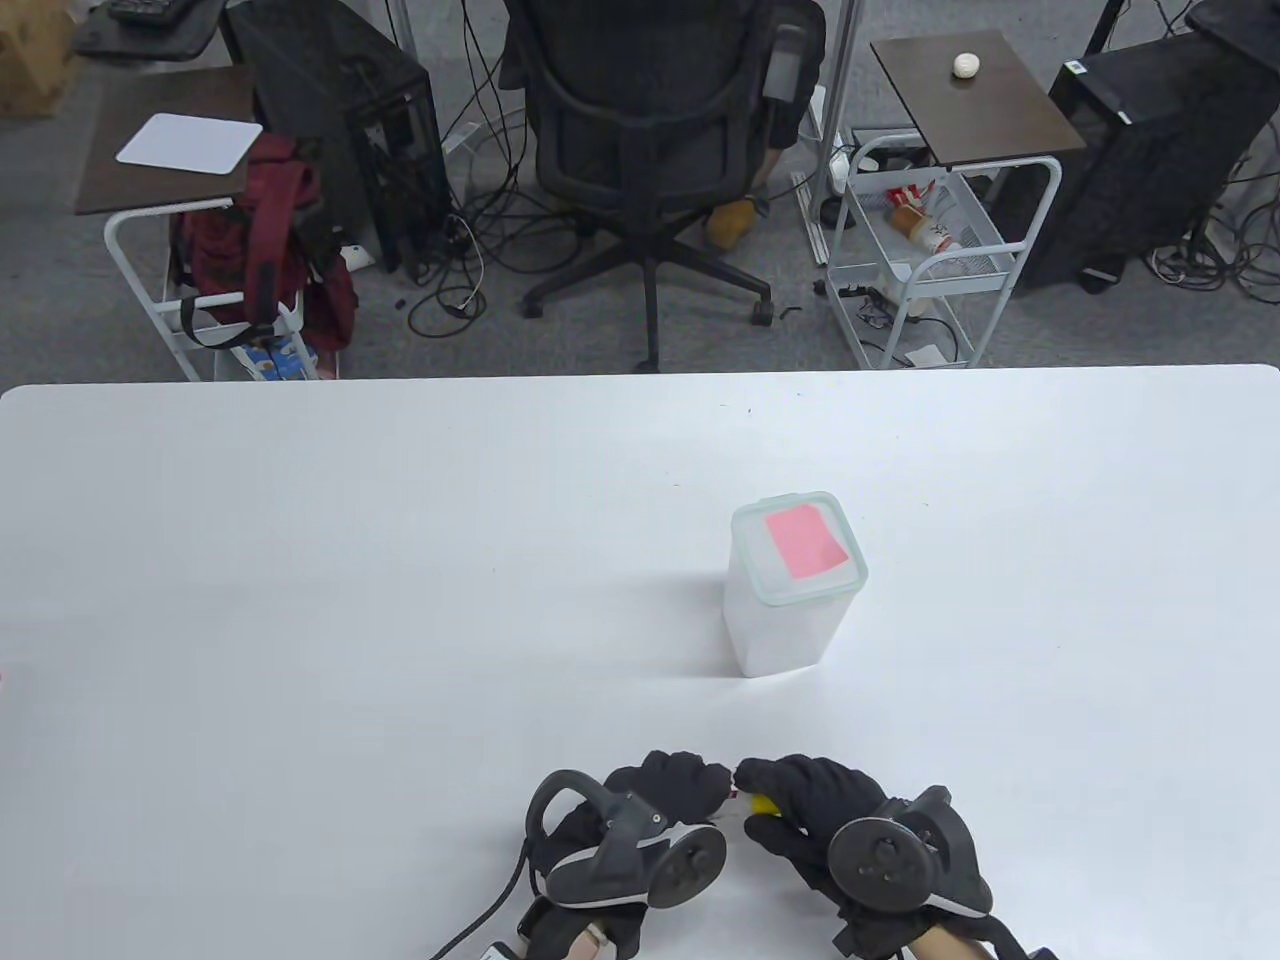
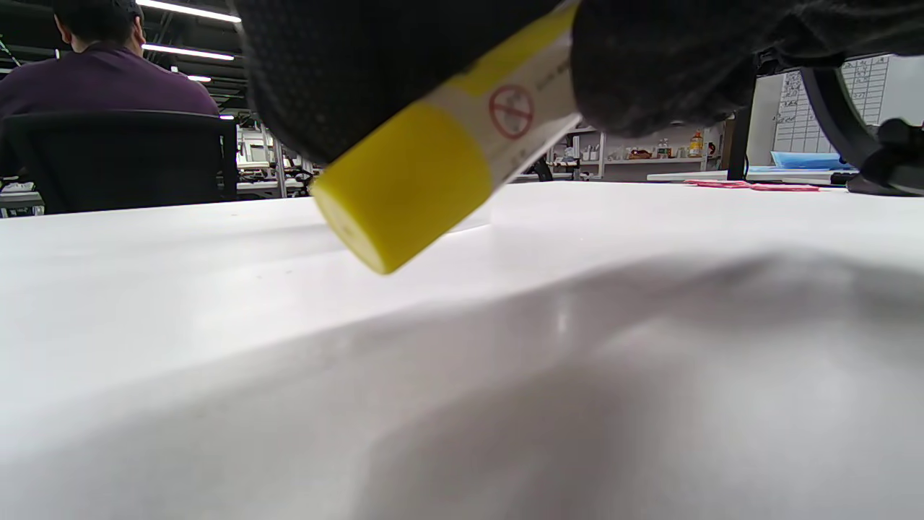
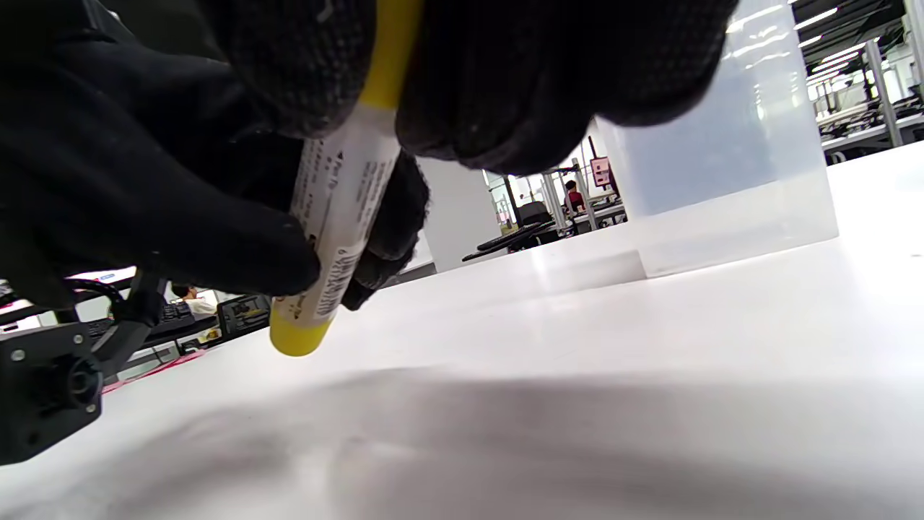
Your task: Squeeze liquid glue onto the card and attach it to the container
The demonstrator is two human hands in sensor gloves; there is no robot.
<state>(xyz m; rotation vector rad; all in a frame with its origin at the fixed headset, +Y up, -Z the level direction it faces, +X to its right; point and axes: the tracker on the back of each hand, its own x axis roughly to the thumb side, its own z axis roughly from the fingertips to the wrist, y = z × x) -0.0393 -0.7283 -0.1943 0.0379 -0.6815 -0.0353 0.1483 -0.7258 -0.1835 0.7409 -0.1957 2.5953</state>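
In the table view, both gloved hands sit close together at the near edge of the white bench (image 1: 300, 560), fingertips almost meeting. The left hand (image 1: 665, 790) and the right hand (image 1: 810, 810) share a glue tube (image 1: 762, 803), of which only a small yellow and white portion shows between the fingers. A clear plastic container (image 1: 790, 600) stands upright farther back on the bench, well apart from the hands, with its lid on. A pink card (image 1: 805, 541) lies flat on the lid. In the left wrist view, the glue tube (image 2: 440, 159) slants down toward the bench surface (image 2: 289, 347), its yellow end lowest and raised slightly off the surface; gloved fingers (image 2: 650, 65) close around the white labelled body above it. In the right wrist view, the right hand (image 3: 462, 79) has its grip closed around the glue tube (image 3: 339, 202), and the left hand's thumb (image 3: 216, 238) presses against the printed label. The tube's yellow lower end hangs just above the bench. The container (image 3: 729, 166) stands behind on the bench (image 3: 577, 375), its translucent wall visible at the right.
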